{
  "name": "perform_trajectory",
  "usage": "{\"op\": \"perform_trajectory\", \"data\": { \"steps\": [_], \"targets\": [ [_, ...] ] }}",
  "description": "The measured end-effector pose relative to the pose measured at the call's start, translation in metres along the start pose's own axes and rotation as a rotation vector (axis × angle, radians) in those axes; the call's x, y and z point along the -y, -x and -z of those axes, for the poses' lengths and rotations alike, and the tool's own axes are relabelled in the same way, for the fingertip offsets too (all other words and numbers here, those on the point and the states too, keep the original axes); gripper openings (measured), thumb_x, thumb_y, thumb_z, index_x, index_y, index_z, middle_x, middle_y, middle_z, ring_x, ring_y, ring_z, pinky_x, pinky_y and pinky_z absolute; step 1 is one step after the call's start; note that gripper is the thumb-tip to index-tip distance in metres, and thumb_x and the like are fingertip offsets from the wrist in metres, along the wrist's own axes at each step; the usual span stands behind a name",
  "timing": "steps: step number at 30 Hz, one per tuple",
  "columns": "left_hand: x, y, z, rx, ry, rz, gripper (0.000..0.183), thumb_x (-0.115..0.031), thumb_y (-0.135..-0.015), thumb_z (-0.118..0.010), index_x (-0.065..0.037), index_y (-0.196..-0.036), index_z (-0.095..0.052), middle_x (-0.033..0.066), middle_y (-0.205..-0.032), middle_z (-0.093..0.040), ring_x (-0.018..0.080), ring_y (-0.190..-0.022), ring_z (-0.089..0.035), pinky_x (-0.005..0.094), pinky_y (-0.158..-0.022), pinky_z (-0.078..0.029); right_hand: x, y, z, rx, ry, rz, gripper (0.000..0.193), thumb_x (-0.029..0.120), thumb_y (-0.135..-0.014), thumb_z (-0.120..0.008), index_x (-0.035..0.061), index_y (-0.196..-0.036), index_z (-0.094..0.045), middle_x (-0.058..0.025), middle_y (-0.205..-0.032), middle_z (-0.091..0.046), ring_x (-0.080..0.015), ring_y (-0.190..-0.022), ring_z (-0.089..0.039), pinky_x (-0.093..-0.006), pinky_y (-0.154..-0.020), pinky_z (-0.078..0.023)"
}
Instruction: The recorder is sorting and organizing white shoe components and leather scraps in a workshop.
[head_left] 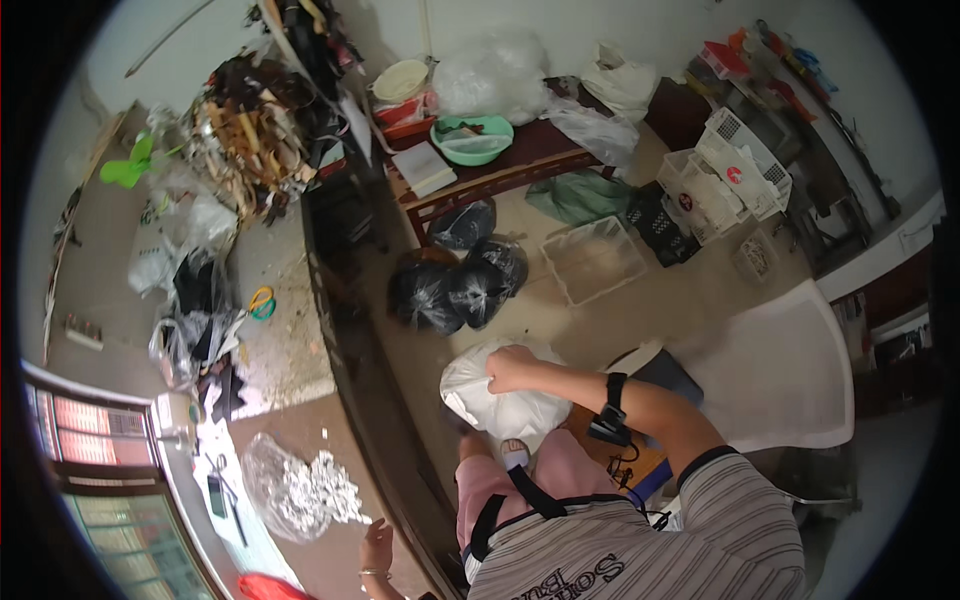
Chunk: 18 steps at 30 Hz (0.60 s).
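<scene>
My right hand (512,368) is closed in a fist on the gathered top of a white plastic bag (508,405). The bag looks full and round, low in front of my legs. Its contents are hidden. Over the near edge of the brown table (300,420) hangs my left hand (377,548), fingers loosely apart and holding nothing. Beside it on the table lies a spread of small white pieces (332,488), some spilling from a clear plastic bag (268,480).
Several dark stuffed bags (475,295) sit on the floor ahead, near a clear plastic bin (594,262). A wooden bench (500,175) holds a green basin (472,150). Scissors (262,303) lie on the left worktop. A white sheet-like surface (770,370) stands at my right.
</scene>
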<state>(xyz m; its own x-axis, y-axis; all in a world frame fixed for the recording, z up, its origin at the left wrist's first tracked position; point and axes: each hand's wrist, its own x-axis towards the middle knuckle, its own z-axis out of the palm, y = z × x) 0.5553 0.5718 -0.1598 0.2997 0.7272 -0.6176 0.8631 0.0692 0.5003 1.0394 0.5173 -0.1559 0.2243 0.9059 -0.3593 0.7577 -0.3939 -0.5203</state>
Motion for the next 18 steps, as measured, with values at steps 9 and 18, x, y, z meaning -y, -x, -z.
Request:
{"op": "perform_trajectory", "data": {
  "steps": [9,18],
  "targets": [
    [-0.185,-0.193,0.066,0.098,-0.130,-0.312,0.039,-0.031,-0.094,-0.049,-0.006,-0.124,-0.052,0.0199,-0.118,-0.058,0.0296,-0.111,-0.054,0.0392,-0.093,-0.043,-0.128,-0.180,0.037,-0.327,0.154,0.026,0.013,0.013,-0.060,-0.062,0.0072,-0.070,-0.068,-0.0147,-0.074,-0.064,-0.0323,-0.081,-0.062,-0.0423,-0.069,-0.049],
    [-0.510,-0.289,0.045,0.217,-0.487,-0.400,0.043,-0.034,-0.094,-0.048,-0.009,-0.128,-0.049,0.0167,-0.123,-0.055,0.0331,-0.114,-0.051,0.0378,-0.094,-0.042,-0.310,-0.059,0.105,-0.586,-0.279,-0.248,0.022,0.019,-0.073,-0.055,0.0074,-0.086,-0.068,-0.0167,-0.090,-0.064,-0.0337,-0.090,-0.060,-0.0410,-0.076,-0.048]
  ]
}}
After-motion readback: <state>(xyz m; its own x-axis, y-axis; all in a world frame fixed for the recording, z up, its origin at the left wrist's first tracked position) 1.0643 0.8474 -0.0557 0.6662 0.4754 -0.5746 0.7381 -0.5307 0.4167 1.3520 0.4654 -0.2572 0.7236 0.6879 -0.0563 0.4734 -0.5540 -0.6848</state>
